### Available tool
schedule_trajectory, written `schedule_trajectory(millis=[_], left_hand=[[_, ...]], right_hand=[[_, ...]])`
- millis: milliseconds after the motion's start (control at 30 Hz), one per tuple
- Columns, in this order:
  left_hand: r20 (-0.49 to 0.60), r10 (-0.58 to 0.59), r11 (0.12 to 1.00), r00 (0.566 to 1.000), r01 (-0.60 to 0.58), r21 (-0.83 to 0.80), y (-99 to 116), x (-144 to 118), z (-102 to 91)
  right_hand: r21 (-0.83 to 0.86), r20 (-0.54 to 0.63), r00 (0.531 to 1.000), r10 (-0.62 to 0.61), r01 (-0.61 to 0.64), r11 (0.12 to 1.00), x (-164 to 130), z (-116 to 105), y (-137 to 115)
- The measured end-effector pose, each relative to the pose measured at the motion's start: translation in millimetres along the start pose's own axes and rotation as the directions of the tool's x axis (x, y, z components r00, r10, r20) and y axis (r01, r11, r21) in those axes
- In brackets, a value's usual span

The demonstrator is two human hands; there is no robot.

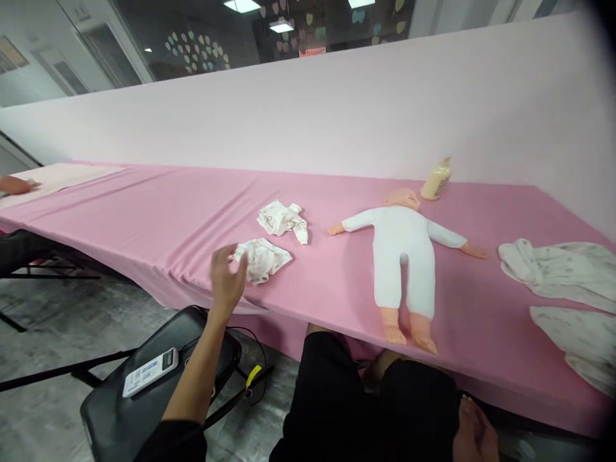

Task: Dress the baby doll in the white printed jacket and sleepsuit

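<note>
My left hand (228,277) is over the front of the table, its thumb and fingers apart. It is at the left edge of a crumpled white printed baby garment (264,260); whether the fingertips touch the cloth I cannot tell. Just behind lies a second crumpled white garment (283,219). Low at the right, my right hand (475,431) rests beside my thigh, partly cut off, with its fingers loosely bent and nothing visible in it. On its back to the right lies a baby doll (404,250) with a white cloth body, arms spread and feet toward me.
A pump bottle (437,179) stands behind the doll. White printed garments (568,266) lie at the right on the pink-covered table (192,212). A black folding chair (110,417) with a white device (151,372) on it is at my left. A low white wall runs behind.
</note>
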State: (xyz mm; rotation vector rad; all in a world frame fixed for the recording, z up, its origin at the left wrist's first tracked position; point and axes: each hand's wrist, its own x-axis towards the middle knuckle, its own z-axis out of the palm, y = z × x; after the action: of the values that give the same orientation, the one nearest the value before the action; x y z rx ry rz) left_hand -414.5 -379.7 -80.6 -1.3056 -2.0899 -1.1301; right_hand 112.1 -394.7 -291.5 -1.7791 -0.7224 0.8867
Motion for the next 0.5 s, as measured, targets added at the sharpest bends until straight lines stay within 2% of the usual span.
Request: schedule_trajectory(millis=[67, 100, 133, 200, 267, 333, 400, 500], left_hand=[[0.180, 0.114, 0.993, 0.977, -0.115, -0.001, 23.8, 44.3, 29.3], [0.266, 0.111, 0.991, 0.958, -0.126, 0.042, 31.2, 62.7, 45.4], [0.359, 0.047, 0.990, 0.932, -0.091, 0.107, 36.0, 78.2, 61.2], [0.528, -0.171, 0.974, 0.832, 0.061, 0.220, 40.6, 100.6, 88.3], [0.555, -0.263, 0.957, 0.789, 0.139, 0.256, 42.6, 114.0, 105.0], [0.523, -0.265, 0.960, 0.810, 0.171, 0.223, 46.3, 122.6, 109.5], [0.478, -0.233, 0.971, 0.847, 0.176, 0.162, 54.6, 130.3, 103.1], [0.339, -0.166, 0.980, 0.926, 0.192, -0.043, 79.5, 143.3, 79.2]], right_hand=[[0.029, 0.007, 0.998, 0.061, -0.061, 0.998, -1.7, 0.5, -3.9], [0.043, 0.003, 0.997, 0.082, -0.082, 0.996, -2.4, 0.5, -6.3], [0.057, -0.002, 0.997, 0.080, -0.080, 0.995, -2.7, 0.5, -8.5], [0.071, -0.014, 0.997, 0.069, -0.068, 0.995, -2.4, -0.4, -12.7], [0.070, -0.025, 0.996, 0.091, -0.089, 0.994, -2.1, -2.5, -17.8], [0.037, -0.010, 0.991, 0.132, -0.132, 0.991, -4.2, -5.5, -27.5], [0.014, 0.013, 0.991, 0.131, -0.131, 0.991, -10.1, -8.9, -44.3], [-0.034, 0.063, 0.998, 0.007, -0.005, 0.999, -22.3, -13.7, -81.3]])
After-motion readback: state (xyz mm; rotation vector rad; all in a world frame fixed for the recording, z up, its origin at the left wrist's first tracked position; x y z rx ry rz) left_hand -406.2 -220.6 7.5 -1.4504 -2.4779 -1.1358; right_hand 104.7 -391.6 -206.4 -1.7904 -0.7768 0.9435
